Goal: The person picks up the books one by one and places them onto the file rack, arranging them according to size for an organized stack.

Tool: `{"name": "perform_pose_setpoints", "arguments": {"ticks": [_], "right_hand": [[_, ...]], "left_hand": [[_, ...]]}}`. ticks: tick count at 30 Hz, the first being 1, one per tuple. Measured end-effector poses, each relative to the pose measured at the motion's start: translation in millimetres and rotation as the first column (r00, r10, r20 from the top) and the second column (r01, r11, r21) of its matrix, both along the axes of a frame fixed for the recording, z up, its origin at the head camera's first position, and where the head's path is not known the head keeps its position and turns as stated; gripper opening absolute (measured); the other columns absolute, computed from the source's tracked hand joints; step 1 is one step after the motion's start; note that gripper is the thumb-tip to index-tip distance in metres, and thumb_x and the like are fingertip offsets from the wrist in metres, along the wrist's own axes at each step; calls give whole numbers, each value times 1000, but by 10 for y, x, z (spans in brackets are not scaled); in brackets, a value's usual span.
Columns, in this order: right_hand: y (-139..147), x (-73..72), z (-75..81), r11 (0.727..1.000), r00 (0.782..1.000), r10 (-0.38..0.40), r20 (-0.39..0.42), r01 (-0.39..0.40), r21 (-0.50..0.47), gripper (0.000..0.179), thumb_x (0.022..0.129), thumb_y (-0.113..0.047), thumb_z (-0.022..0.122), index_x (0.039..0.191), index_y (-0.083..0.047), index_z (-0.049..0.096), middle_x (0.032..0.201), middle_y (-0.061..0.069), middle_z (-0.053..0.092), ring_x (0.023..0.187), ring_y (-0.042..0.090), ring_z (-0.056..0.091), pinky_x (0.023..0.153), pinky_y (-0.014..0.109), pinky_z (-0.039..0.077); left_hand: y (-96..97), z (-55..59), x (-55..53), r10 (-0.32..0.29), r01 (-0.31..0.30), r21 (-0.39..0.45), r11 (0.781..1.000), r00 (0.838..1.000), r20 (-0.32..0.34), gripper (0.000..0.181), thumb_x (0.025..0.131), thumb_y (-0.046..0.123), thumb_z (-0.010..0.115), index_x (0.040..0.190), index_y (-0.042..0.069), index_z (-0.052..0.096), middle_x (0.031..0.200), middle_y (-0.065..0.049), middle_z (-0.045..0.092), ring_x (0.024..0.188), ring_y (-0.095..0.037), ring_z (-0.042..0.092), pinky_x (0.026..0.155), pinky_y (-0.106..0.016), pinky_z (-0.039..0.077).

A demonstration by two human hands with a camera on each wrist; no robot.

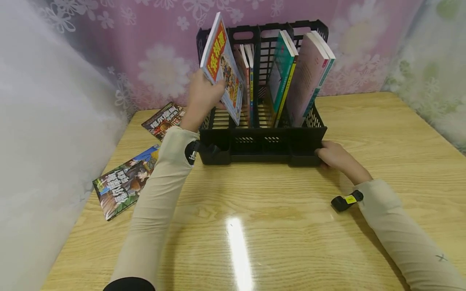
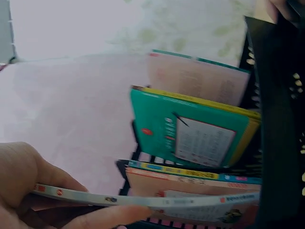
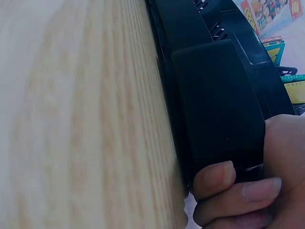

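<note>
My left hand [image 1: 206,93] pinches a thin book [image 1: 226,66] with a red, yellow and blue cover. The book is tilted, its lower end inside the left section of a black plastic book rack [image 1: 260,146]. Seen in the left wrist view, its pale spine [image 2: 176,202] runs between thumb and fingers. To its right stand thin books [image 1: 250,81], then a green book [image 1: 282,68] against a yellow one, and a pinkish book [image 1: 305,72]. My right hand [image 1: 336,158] grips the rack's front right corner, with curled fingertips [image 3: 259,190] showing in the right wrist view.
Two comic-style books lie on the wooden table [image 1: 276,226] at the left: a dark one [image 1: 164,121] beside the rack and a colourful one [image 1: 125,182] nearer me, partly behind my left sleeve. A flowered pink curtain [image 1: 160,60] hangs behind the rack.
</note>
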State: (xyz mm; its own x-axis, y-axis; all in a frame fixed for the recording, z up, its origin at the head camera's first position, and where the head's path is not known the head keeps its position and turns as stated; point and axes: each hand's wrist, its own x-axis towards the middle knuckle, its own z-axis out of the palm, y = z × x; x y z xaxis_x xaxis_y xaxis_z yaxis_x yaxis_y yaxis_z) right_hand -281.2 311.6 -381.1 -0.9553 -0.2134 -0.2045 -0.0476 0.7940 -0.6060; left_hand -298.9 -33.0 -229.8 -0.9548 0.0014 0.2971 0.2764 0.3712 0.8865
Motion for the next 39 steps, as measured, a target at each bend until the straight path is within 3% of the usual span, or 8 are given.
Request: {"name": "perform_pose_setpoints", "arguments": {"ticks": [13,19,25,29,31,33,35,39], "right_hand": [[1,-7,-1,999,999,-27,17,27,-20,26,92,-12,38,102,10,47,74,14,53,53,17,52,53,29,45],[1,27,2,998,999,-30,39,32,-47,26,92,-11,37,103,10,47,74,12,52,53,17,52,53,29,45],[-16,32,1,998,999,-38,39,40,-54,29,93,-11,37,108,12,46,77,14,53,53,17,52,53,29,45],[-4,25,10,998,999,-42,26,43,-43,26,94,-12,37,104,10,47,73,13,54,53,17,53,52,29,45],[3,21,12,998,999,-44,15,45,-35,25,94,-12,37,103,10,47,72,13,54,52,17,53,52,29,45],[2,20,9,998,999,-51,11,51,-38,25,93,-11,37,103,10,47,73,13,54,52,17,53,52,29,45],[2,21,3,998,999,-51,12,52,-41,27,93,-11,38,105,11,47,75,15,55,52,17,53,52,29,45],[-2,25,-3,997,998,-48,28,49,-54,29,93,-11,37,109,12,47,73,13,55,52,17,53,52,29,45]], "left_hand": [[225,-64,-398,11,-12,-120,993,1000,-6,45,95,7,46,139,-3,45,121,-26,61,80,-29,72,52,-30,55],[409,-144,-584,10,-10,-189,982,1000,0,40,94,4,42,131,-7,53,102,-26,68,64,-28,70,51,-31,55],[652,-93,-682,-12,0,-356,934,999,-33,17,93,2,44,98,2,60,61,-6,48,42,-10,39,42,-24,34],[762,-53,-698,-7,8,-446,895,1000,4,11,95,6,48,83,7,48,61,-1,36,45,-10,32,48,-26,31],[782,-80,-710,-4,2,-463,886,1000,-3,7,95,6,49,101,6,53,65,-1,40,48,-12,36,51,-26,33],[780,-150,-727,-8,-6,-468,884,1000,-27,38,94,5,51,132,9,47,70,-4,47,51,-14,42,53,-27,35],[765,-243,-753,-9,-18,-470,882,998,-54,68,93,3,52,153,16,23,78,-7,56,57,-17,50,56,-27,37],[741,-400,-823,24,-32,-482,875,999,-21,82,91,1,56,156,20,11,97,-15,65,73,-25,62,61,-31,44]]}}
